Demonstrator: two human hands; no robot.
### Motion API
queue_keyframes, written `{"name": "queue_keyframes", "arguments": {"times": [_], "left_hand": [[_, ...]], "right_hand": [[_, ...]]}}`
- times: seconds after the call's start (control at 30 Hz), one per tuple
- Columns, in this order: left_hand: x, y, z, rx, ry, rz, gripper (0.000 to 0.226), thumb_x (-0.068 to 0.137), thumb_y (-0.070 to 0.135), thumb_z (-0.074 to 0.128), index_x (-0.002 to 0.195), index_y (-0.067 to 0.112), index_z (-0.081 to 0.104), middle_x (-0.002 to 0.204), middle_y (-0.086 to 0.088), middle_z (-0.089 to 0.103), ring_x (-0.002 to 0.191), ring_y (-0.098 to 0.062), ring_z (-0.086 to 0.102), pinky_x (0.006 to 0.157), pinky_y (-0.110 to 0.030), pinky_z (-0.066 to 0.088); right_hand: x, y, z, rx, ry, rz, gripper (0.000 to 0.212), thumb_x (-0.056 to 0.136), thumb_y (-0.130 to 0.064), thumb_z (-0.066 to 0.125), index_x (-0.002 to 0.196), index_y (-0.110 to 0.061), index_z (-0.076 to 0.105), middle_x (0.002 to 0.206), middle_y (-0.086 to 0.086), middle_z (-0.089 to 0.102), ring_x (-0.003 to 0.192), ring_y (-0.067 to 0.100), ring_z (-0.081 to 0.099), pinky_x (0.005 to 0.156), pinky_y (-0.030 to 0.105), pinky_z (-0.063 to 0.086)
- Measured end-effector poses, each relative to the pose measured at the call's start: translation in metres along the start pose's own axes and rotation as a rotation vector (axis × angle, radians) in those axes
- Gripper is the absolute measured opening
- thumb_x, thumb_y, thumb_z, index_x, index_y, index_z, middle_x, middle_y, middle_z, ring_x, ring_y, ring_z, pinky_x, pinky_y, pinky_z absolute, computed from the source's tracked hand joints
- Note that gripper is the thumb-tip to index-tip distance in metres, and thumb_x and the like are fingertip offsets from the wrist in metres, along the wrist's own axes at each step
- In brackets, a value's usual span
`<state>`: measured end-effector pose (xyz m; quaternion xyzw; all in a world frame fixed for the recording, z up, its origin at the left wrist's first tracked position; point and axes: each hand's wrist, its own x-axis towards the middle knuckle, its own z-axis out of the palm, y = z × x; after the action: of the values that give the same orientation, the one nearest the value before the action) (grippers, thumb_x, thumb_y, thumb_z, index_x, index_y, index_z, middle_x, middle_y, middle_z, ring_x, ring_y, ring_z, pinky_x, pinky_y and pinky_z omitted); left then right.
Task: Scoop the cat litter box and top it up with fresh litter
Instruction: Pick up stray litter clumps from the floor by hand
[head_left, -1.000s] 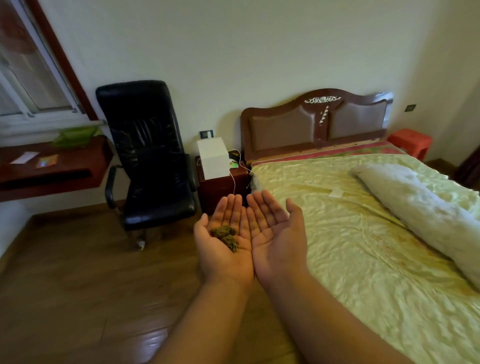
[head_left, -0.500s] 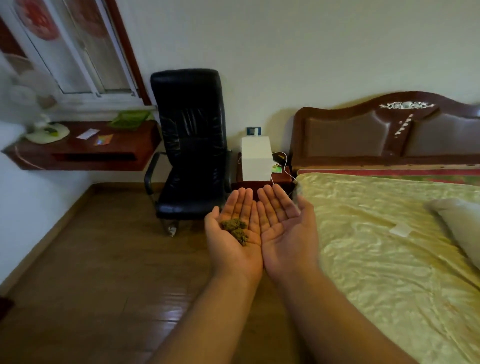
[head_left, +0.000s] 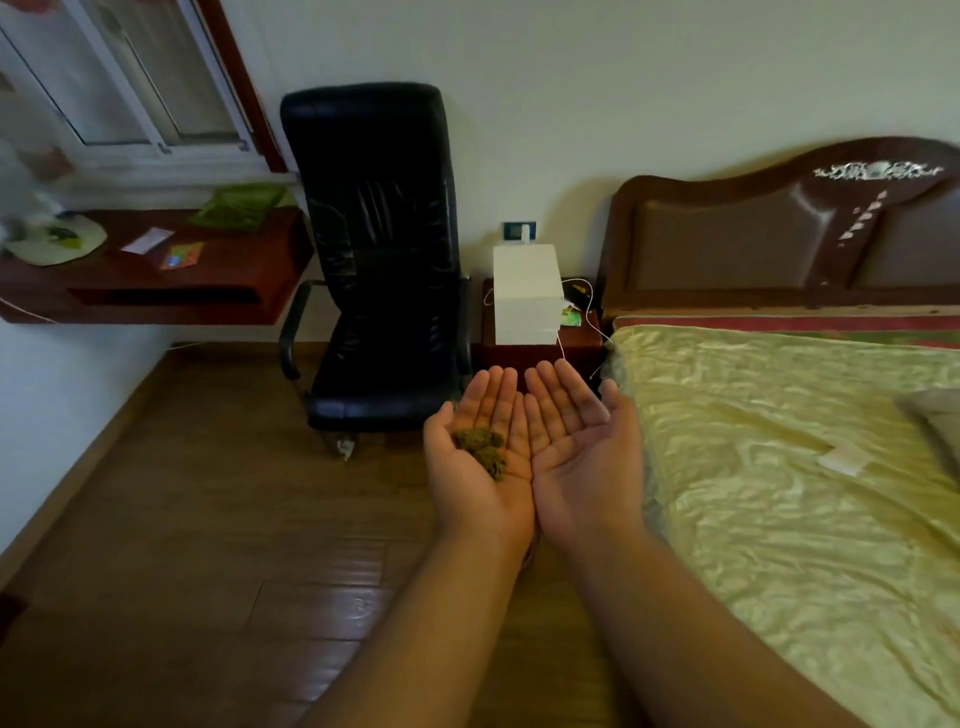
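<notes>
Obs.: both hands held out palm-up, side by side, little-finger edges touching, fingers together and slightly cupped. Left hand (head_left: 480, 457) carries a small dark greenish-brown clump (head_left: 482, 450) in the hollow of the palm, resting loose, not pinched. Right hand (head_left: 582, 447) is bare, nothing in it.

Setting: wooden floor (head_left: 182, 571) below the hands; black office chair (head_left: 379, 260) just beyond the left fingertips; bedside cabinet with a white box (head_left: 527, 296) and a trailing white cable beyond the right; bed with yellow satin cover (head_left: 779, 493) to the right; wall-mounted wooden desk (head_left: 156, 270) under the window at left.

Litter box, scoop and fresh litter: none in view. Cannot tell where they stand.

Judgement: the clump looks like scooped waste or litter matter, though too small to identify firmly. Step in hand appears to be carrying it for disposal; topping-up not begun as far as visible.

Next move calls for: palms kept level and edges closed so nothing rolls off, then a bin or bag located. Risk: crumbs falling on floor or bedcover.
</notes>
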<state>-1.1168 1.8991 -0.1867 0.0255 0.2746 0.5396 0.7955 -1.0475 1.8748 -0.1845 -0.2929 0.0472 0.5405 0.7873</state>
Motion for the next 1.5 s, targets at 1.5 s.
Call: {"name": "queue_keyframes", "arguments": {"times": [1.5], "left_hand": [[0.467,-0.22,-0.553,0.044,0.579,-0.292,0.035,0.1,0.024,0.045,0.116,0.004,0.069,0.113,-0.01,0.076,0.108,-0.021,0.072,0.106,-0.036,0.049]], "right_hand": [[0.439,0.297,-0.518,-0.21,0.525,0.233,0.04,0.103,-0.035,0.045,0.123,-0.008,0.067,0.118,0.007,0.074,0.118,0.019,0.065,0.115,0.037,0.039]]}}
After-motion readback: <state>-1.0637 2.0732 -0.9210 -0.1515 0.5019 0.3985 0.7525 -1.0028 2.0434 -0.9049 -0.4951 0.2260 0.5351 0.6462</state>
